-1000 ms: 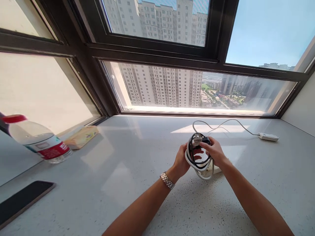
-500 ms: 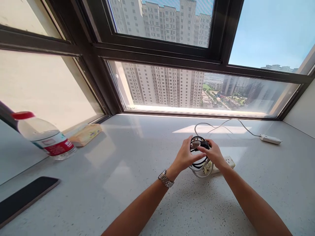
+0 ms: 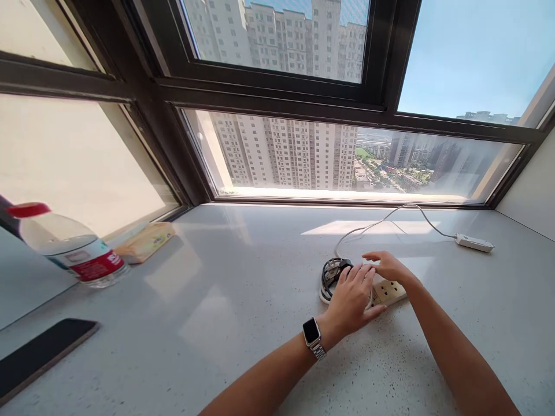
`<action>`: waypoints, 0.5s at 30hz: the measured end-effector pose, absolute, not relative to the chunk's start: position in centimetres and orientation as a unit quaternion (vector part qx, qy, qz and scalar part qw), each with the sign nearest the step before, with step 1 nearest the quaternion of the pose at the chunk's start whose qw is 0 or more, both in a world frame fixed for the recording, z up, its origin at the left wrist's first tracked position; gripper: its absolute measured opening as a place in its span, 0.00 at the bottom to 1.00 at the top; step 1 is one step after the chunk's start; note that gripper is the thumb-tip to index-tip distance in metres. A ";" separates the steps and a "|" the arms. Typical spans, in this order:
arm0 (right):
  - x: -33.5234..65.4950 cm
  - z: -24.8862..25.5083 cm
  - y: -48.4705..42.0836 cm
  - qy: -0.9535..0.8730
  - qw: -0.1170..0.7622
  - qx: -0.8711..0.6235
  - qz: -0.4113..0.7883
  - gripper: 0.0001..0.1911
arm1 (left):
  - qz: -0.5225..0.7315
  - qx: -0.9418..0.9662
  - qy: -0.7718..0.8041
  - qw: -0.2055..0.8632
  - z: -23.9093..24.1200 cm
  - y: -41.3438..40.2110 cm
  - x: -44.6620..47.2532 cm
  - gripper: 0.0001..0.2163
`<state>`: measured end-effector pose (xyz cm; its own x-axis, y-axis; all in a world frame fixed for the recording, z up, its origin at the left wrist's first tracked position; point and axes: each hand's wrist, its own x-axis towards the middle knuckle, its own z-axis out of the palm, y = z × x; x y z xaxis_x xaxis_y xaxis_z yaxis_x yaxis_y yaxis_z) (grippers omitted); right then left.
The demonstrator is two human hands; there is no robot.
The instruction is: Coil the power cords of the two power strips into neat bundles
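A coiled bundle of black and white cables [image 3: 325, 283] rests on the speckled white counter, with a black plug [image 3: 346, 264] and a pale plug lying on top. My left hand [image 3: 354, 296] is palm down over the bundle's right side, fingers stretched out and thumb spread; whether it presses on the cables is hard to see. Beside the coil sits a white power strip [image 3: 392, 293], partly covered by that hand. Just behind the strip hovers my right hand [image 3: 390, 268], its fingers extended to the left near the left fingertips, holding nothing.
From the coil a white cord [image 3: 373, 226] arcs back to a small white block [image 3: 474, 242] at the right. On the left stand a red-capped water bottle [image 3: 73, 248], a tissue pack [image 3: 147, 241] and a black phone [image 3: 47, 352]. Dark-framed windows [image 3: 277, 95] border the counter's back.
The cable bundle has been let go and now lies slightly left and lower. My left hand has turned palm down and moved right; my right hand has released the bundle and opened.
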<state>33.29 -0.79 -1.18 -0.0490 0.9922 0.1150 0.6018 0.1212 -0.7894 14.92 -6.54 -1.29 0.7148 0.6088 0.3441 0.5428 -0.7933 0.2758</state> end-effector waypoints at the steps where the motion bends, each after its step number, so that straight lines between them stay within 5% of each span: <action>1: 34.7 -1.2 -0.6 -0.630 0.371 -0.631 0.259 0.16 | 0.209 0.930 0.295 0.067 -1.2 -6.9 15.7 0.34; 5: 40.4 -2.3 -1.4 -0.455 0.450 -0.759 0.119 0.20 | 0.160 0.960 0.229 0.020 -2.2 -7.2 18.9 0.27; 15: 50.7 -4.6 -5.2 -0.308 0.389 -0.868 0.012 0.24 | 0.138 0.936 0.323 0.005 -2.9 0.2 13.7 0.23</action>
